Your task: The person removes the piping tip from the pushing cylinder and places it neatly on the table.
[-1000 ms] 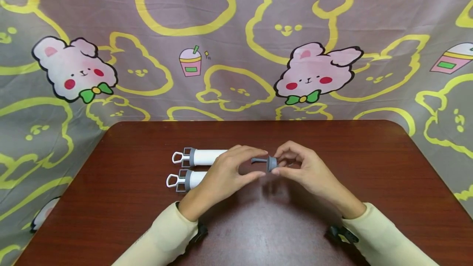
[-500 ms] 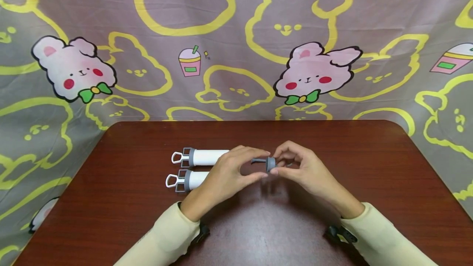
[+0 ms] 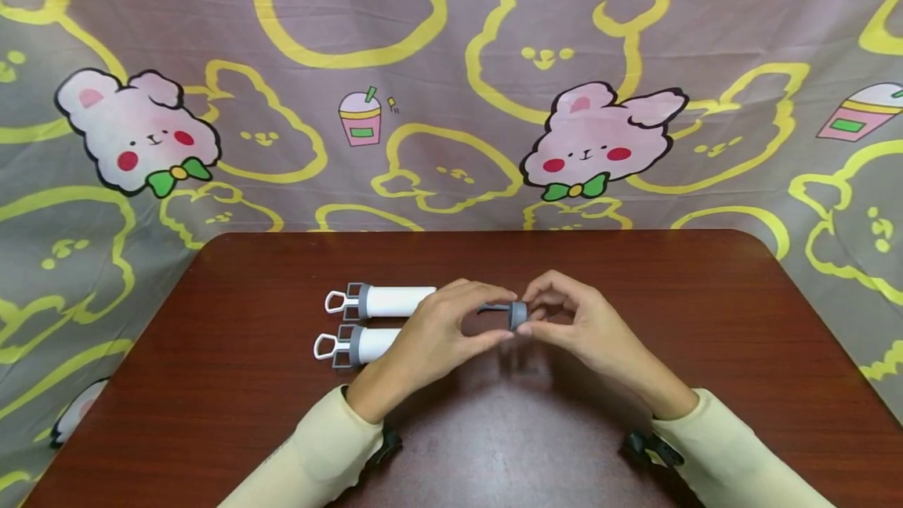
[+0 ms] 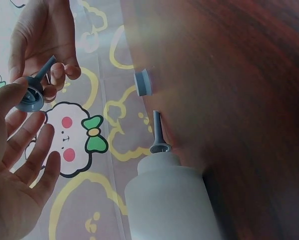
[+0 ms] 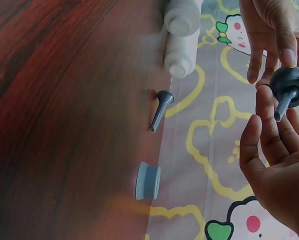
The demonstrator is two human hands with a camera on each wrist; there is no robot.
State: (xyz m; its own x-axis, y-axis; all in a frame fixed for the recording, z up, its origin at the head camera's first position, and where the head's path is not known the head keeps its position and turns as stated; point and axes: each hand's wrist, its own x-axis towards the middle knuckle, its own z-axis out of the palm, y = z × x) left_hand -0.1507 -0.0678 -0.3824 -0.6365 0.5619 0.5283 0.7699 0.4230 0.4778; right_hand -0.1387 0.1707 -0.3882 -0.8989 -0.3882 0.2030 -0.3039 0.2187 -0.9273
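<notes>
Above the middle of the brown table [image 3: 635,273], both hands hold a small grey nozzle [image 3: 517,314] with a round cap and a thin stem. My right hand [image 3: 531,313] pinches the cap with thumb and fingers; in the right wrist view the stem [image 5: 282,105] lies along its fingers. My left hand [image 3: 505,312] has its thumb and forefinger tips on the cap [image 4: 29,97], and its other fingers are loosely spread. Two white tubes [image 3: 395,301] with grey collars and ring handles lie side by side behind the left hand.
A second grey nozzle [image 5: 159,107] and a loose grey ring [image 5: 148,181] lie on the table by the tubes' open ends [image 5: 182,60]. The hands hide both from the head view. A bunny-print cloth [image 3: 451,100] hangs behind the table.
</notes>
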